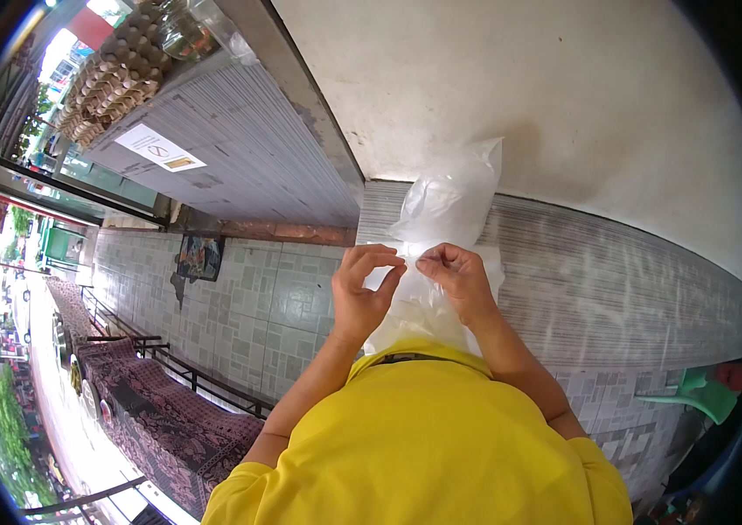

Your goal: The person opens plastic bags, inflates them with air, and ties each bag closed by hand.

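A translucent white plastic bag [449,206] lies on a grey striped ledge, its far part puffed up against the wall. More white plastic [428,319] spreads nearer, between my forearms and up to the yellow shirt. The plastic narrows close to my fingertips. My left hand [365,287] is curled, thumb and forefinger tips brought together in a pinch at the narrowed part. Facing it, my right hand [461,278] pinches thumb against forefinger, other fingers folded in. Whatever thin thing sits between the fingertips is too small to make out.
The striped ledge [598,289] runs right along a pale wall [546,87]. At upper left, a striped counter [240,131] bears stacked egg trays [117,83] and a glass jar [185,33]. A patterned cloth [139,394] covers something beside a railing. A green chair [703,394] stands right.
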A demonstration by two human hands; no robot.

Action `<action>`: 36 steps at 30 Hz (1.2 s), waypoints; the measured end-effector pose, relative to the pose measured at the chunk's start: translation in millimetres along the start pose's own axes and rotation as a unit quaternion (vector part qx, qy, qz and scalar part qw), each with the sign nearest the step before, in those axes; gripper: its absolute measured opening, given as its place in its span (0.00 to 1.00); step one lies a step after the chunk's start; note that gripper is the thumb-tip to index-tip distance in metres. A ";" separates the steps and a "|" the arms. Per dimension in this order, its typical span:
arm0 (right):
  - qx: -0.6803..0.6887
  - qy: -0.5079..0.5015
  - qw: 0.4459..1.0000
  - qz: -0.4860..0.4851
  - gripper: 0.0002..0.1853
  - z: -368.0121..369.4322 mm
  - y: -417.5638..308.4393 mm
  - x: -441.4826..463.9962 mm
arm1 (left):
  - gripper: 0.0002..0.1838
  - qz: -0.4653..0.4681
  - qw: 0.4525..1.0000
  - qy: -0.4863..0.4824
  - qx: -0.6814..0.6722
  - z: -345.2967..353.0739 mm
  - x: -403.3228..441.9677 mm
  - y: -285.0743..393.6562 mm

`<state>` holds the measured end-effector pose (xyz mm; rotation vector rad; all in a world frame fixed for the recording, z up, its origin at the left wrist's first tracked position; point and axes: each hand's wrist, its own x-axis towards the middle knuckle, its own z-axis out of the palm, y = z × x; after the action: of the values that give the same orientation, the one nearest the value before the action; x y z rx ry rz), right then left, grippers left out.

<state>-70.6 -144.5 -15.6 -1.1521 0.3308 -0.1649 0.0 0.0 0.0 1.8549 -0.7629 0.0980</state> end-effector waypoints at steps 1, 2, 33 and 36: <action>0.005 -0.001 1.000 -0.005 0.03 -0.1 1.2 0.7 | 0.08 0.003 1.000 0.002 0.006 -0.2 0.3 1.9; 0.010 -0.001 1.000 -0.010 0.03 0.0 1.6 1.3 | 0.09 0.006 1.000 0.005 0.012 -0.2 0.4 2.4; -0.075 -0.028 0.987 -0.138 0.15 0.7 -3.7 -4.6 | 0.11 0.105 0.991 0.035 0.073 -5.4 -0.2 12.1; -0.071 -0.046 0.986 -0.141 0.14 0.2 -5.6 -7.1 | 0.12 0.103 0.991 0.043 0.069 -3.7 -1.2 12.1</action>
<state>-77.0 -144.4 -9.2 -1.3402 0.0958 -0.3394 -6.5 1.1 10.9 1.8844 -0.9044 0.3684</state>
